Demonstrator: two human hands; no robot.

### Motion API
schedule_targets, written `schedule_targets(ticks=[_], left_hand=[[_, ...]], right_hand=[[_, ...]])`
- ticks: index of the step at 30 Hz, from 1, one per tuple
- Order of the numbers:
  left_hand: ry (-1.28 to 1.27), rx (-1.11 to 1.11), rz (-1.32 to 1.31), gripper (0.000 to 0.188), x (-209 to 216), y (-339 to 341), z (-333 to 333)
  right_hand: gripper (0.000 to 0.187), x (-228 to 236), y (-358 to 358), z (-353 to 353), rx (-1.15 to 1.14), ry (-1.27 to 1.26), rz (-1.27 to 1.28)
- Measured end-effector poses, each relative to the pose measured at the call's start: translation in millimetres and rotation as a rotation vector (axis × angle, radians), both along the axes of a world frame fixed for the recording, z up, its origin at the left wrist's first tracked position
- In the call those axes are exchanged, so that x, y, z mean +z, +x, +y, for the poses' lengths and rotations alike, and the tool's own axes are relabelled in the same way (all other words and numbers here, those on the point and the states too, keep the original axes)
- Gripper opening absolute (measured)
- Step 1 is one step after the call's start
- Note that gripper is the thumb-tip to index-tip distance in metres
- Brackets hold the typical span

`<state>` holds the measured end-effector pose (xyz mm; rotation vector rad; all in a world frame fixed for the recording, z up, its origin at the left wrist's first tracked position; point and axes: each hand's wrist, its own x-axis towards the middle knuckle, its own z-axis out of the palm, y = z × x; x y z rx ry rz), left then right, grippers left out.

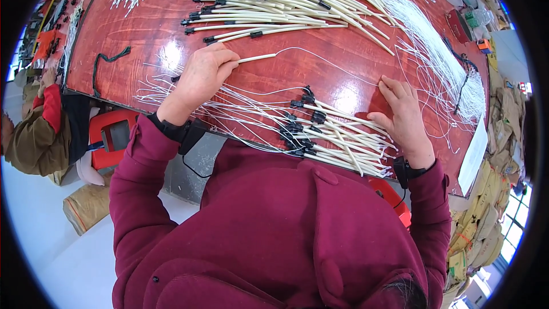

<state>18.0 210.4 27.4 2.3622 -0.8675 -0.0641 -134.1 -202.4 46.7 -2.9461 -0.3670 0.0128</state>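
My left hand pinches a cream tube between thumb and fingers above the table. A thin white wire comes out of the tube's right end and curves over to my right hand. That hand has its thumb apart from its fingers, the fingertips beside the wire; whether they touch it is hard to see. Below it, near the table's front edge, lies a pile of cream tubes with black connectors. Loose white wires spread leftward from that pile, passing under my left wrist.
A large heap of cream tubes with black connectors covers the far side of the red table. A bundle of white wires lies at right, a black cord at left. Another person sits at far left near a red stool.
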Motion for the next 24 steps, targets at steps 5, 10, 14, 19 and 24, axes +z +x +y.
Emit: schedule_targets(ticks=[5, 10, 14, 19, 24], left_hand=[[-0.005, 0.014, 0.015, 0.014, 0.2, -1.1, 0.8], [0.006, 0.001, 0.034, 0.013, -0.1, -2.1, 0.8], [0.003, -0.002, 0.038, 0.013, 0.4, -2.2, 0.7], [0.001, 0.008, 0.031, 0.014, 0.0, -3.1, 1.5], [-0.022, 0.021, 0.033, 0.013, 0.7, -7.0, 8.6]], right_hand=[[0.073, 0.5, -0.7, 0.4, -0.024, 0.030, 0.014], [0.073, 1.8, 0.3, 1.6, -0.035, 0.037, 0.016], [0.072, 2.3, 0.4, 4.0, -0.039, 0.045, 0.019], [0.070, 5.3, 0.9, 6.2, -0.052, 0.053, 0.028], [0.070, 4.4, 0.8, 6.0, -0.064, 0.062, 0.037]])
